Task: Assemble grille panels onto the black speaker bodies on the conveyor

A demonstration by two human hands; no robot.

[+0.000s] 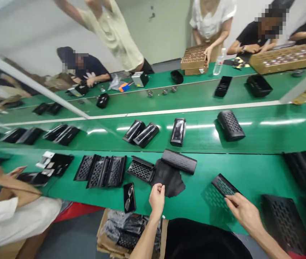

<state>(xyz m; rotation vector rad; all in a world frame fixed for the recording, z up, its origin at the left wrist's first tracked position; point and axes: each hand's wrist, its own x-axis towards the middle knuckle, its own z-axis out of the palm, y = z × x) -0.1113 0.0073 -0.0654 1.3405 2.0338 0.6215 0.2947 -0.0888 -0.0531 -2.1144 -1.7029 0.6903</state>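
My black garment (207, 239) fills the space between my forearms. Left of my left forearm, below the desk (193, 208), an open cardboard box (100, 232) holds plastic-wrapped parts (120, 222), probably kept low yet reachable. Beyond it, left of my hands, three slotted covers (98, 172) lie side by side, which seems to save room. Just beside my left hand (157, 199), glasses (128, 202) rest on a dark phone-like slab (126, 190). That hand's thumb and fingers meet at the near edge of some black sheets (169, 179); I cannot tell whether they pinch one. My right hand (243, 209), well apart, clamps the near end of a perforated panel (223, 184), raised over the desk; that end grip, I judge, leaves most slots uncovered. Right of it lies a larger slotted part (284, 221).
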